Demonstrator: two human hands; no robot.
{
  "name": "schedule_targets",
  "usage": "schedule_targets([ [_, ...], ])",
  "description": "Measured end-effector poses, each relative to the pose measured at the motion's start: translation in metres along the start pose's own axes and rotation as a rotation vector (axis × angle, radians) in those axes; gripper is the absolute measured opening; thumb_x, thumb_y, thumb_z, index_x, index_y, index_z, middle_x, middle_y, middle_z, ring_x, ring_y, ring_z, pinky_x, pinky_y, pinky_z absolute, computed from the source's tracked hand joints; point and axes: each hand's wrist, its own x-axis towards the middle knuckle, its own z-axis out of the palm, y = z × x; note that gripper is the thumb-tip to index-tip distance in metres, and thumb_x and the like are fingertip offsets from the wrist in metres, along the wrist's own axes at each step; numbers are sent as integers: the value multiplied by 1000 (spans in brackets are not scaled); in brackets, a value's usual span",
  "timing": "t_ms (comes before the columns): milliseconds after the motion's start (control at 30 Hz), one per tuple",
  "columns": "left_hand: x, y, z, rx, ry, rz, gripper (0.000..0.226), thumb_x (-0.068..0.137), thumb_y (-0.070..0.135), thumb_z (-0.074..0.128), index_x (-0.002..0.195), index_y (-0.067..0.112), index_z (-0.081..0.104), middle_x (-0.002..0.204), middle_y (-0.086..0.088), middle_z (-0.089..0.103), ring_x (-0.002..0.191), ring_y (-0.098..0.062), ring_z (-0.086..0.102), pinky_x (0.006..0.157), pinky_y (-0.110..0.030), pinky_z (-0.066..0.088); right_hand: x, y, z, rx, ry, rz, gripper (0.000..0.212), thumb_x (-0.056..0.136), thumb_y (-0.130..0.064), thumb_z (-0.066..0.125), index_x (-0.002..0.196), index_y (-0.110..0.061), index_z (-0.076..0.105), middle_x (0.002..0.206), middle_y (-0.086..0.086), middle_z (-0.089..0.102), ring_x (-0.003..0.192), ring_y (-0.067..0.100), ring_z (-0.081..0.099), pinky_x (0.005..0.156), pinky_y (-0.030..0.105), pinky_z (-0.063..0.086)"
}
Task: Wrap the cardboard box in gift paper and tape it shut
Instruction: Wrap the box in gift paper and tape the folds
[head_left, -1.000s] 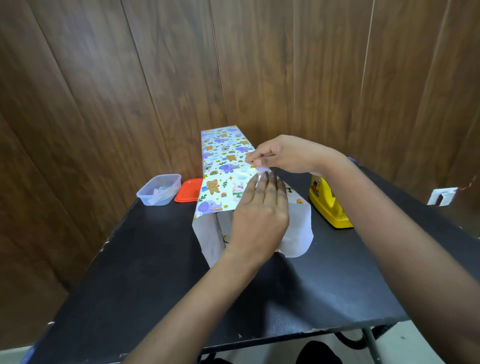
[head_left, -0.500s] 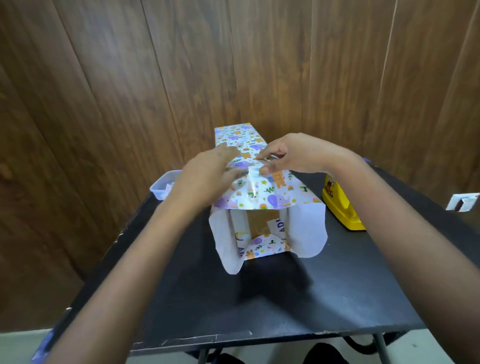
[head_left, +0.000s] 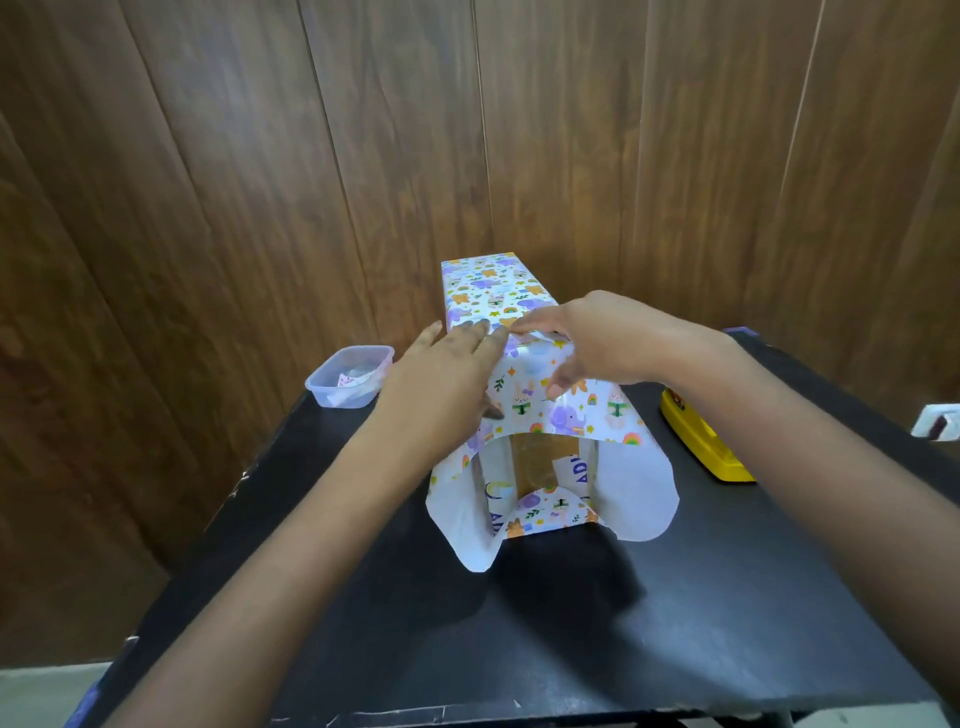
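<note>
A long cardboard box (head_left: 540, 460) lies lengthwise on the black table (head_left: 571, 623), covered in animal-print gift paper (head_left: 493, 291). At the near end the bare cardboard shows and the paper's white flaps hang loose around the opening. My left hand (head_left: 447, 384) lies flat with straight fingers on the top left of the paper. My right hand (head_left: 602, 338) reaches across the top, its fingertips touching the paper close to the left fingertips and its thumb lower on the paper. A shiny patch that may be clear tape (head_left: 535, 351) sits under the right hand.
A clear plastic tub (head_left: 348, 376) stands at the table's back left. A yellow tape dispenser (head_left: 701, 441) lies to the right of the box. A brown wooden wall (head_left: 311, 156) rises close behind the table. The table's front edge is near me.
My left hand left the near end of the box top and moved further up to the left side. My right hand, pinching at the seam before, now rests on the paper.
</note>
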Motion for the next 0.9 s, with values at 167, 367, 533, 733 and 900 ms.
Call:
schedule_targets([
  [167, -3, 10, 0, 93, 22, -16, 80, 93, 36, 53, 151, 22, -2, 156, -10, 15, 142, -24, 20, 112, -33, 19, -4, 0, 10, -76, 2, 16, 92, 79, -15, 73, 149, -31, 17, 101, 4, 62, 82, 19, 52, 66, 29, 41],
  [367, -6, 11, 1, 232, 75, 131, 82, 95, 33, 48, 146, 37, -16, 158, -6, 9, 136, -35, 30, 92, -38, 33, -2, 9, 15, 36, 29, 34, 111, 78, -10, 74, 150, -26, -8, 119, 5, 62, 91, 22, 54, 79, 32, 45],
  [533, -9, 9, 2, 246, 101, 186, 89, 97, 33, 44, 128, 45, -38, 159, 0, -4, 136, -38, 30, 88, -37, 35, -3, 22, 17, 226, 48, 54, 119, 77, -8, 74, 147, -26, -20, 148, -15, 38, 128, 20, 45, 97, 28, 40],
  [733, -10, 10, 1, 279, 74, 212, 84, 98, 26, 40, 123, 47, -37, 157, 3, -18, 135, -41, 29, 84, -37, 36, -5, 24, 17, 234, 61, 36, 116, 79, -8, 73, 148, -23, -19, 150, -19, 30, 135, 18, 39, 101, 27, 35],
  [900, -8, 12, -1, 340, 43, 217, 82, 99, 27, 37, 124, 47, -38, 158, -2, -8, 132, -44, 32, 84, -38, 37, -7, 39, 16, 618, -52, -8, 114, 74, -7, 77, 151, -27, -5, 146, -20, 38, 133, 1, 33, 102, 18, 27],
])
